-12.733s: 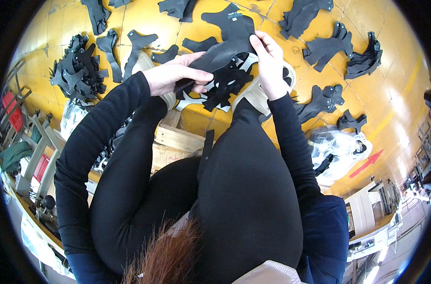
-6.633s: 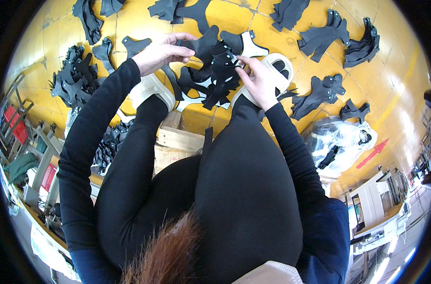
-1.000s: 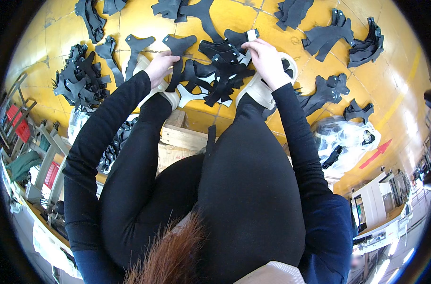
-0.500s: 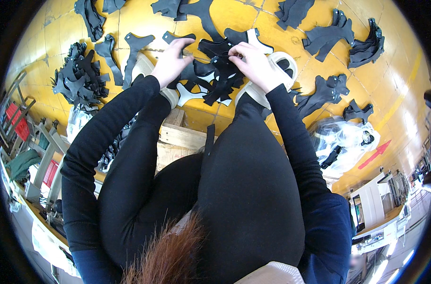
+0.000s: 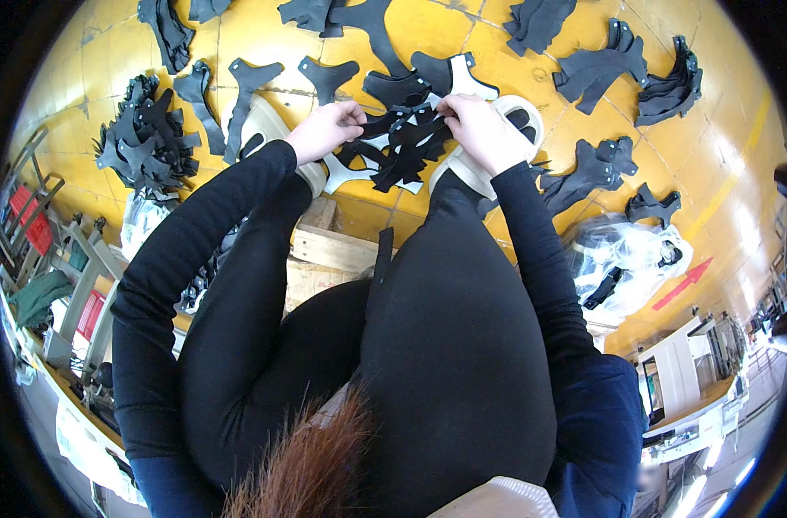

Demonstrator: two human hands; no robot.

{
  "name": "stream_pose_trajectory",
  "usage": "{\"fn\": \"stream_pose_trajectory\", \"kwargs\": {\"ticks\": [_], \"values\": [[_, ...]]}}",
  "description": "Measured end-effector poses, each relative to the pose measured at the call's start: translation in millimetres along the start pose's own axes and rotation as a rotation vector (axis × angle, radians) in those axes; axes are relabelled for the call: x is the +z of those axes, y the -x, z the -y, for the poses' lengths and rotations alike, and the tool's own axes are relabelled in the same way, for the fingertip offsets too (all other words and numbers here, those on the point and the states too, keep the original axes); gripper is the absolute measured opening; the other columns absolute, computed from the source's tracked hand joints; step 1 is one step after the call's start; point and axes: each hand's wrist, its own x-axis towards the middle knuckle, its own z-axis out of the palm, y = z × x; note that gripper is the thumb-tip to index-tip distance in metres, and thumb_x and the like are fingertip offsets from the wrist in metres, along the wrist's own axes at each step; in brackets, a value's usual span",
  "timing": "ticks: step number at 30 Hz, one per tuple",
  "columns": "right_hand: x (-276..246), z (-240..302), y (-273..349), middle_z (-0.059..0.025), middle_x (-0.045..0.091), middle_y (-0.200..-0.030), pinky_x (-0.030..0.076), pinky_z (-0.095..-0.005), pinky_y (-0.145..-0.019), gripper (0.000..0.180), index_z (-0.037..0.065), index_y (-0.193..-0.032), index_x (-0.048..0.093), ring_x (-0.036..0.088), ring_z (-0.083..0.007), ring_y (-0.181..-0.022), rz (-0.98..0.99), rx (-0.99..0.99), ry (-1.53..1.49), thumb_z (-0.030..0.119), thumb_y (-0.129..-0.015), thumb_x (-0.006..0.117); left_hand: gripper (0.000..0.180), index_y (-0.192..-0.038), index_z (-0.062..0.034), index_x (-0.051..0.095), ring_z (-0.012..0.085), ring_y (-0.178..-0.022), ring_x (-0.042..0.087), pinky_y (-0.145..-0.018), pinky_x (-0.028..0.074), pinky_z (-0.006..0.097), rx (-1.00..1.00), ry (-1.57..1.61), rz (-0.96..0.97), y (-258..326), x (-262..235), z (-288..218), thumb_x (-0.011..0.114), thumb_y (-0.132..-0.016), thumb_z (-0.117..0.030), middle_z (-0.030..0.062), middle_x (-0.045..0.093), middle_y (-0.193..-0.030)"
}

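Observation:
My left hand (image 5: 327,134) is closed, its fingertips pinching the left end of a black forked cut-out piece (image 5: 404,123). Thumb and fingers of my right hand (image 5: 478,129) close at that piece's right end, so it spans between both hands. Under it lies a loose heap of black cut-out pieces (image 5: 398,166), some showing white undersides. One white-faced piece (image 5: 346,175) sticks out by my left foot. Just beyond my hands, a black Y-shaped piece (image 5: 328,78) and a black-and-white piece (image 5: 467,76) lie on the floor.
A tall pile of black pieces (image 5: 143,142) stands at left. Several stacks lie at right, one a fanned stack (image 5: 600,65). Beige slippers (image 5: 518,121) flank the heap. A clear plastic bag (image 5: 631,263) sits at right, a wooden crate (image 5: 335,249) between my legs.
My left hand has come down and closed at the black piece, uncovering the Y-shaped piece. My right hand has shifted slightly right and down. The piece now stretches between them.

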Motion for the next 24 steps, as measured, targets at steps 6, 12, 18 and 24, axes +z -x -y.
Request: {"fn": "stream_pose_trajectory", "kwargs": {"ticks": [6,12,18,24], "values": [[-4.7,17.3,-0.3,-0.0148,0.065,-0.091,0.049,-0.0392,-0.081,0.016,0.004,-0.101,0.062,0.063,-0.0312,-0.091,-0.026,0.007,0.047,0.008,-0.086,0.058,0.015,-0.098,0.0002,0.058,0.0095,-0.072,0.058,-0.066,0.047,0.025,-0.063,0.109,0.019,-2.7,-5.9,4.6,0.062,-0.087,-0.010,0.0025,0.060,-0.077],[7.4,14.5,-8.7,-0.0128,0.063,-0.087,0.047,-0.0415,-0.079,0.014,0.006,-0.091,0.060,0.061,-0.0314,-0.088,-0.045,0.034,-0.053,0.017,-0.083,0.065,0.017,-0.099,0.0005,0.058,0.0108,-0.072,0.058,-0.067,0.048,0.026,-0.054,0.022,0.019,-1.5,-6.5,-5.3,0.063,-0.087,-0.010,0.0031,0.060,-0.078],[10.5,19.8,-6.5,-0.0090,0.057,-0.086,0.044,-0.0362,-0.077,0.021,0.006,-0.088,0.058,0.056,-0.0267,-0.085,-0.059,-0.111,0.025,0.021,-0.080,0.070,0.016,-0.099,0.0001,0.058,0.0117,-0.073,0.057,-0.069,0.048,0.027,-0.059,0.023,0.034,-1.1,-7.4,-5.1,0.063,-0.086,-0.009,0.0037,0.060,-0.077],[12.4,19.5,-1.9,-0.0057,0.060,-0.090,0.042,-0.0382,-0.083,0.021,0.010,-0.086,0.060,0.055,-0.0259,-0.092,-0.004,-0.228,-0.021,0.022,-0.074,0.073,0.016,-0.099,-0.0003,0.058,0.0116,-0.073,0.057,-0.070,0.047,0.027,-0.029,0.007,0.007,-0.2,-7.3,-1.5,0.062,-0.087,-0.010,0.0034,0.059,-0.078]]}}
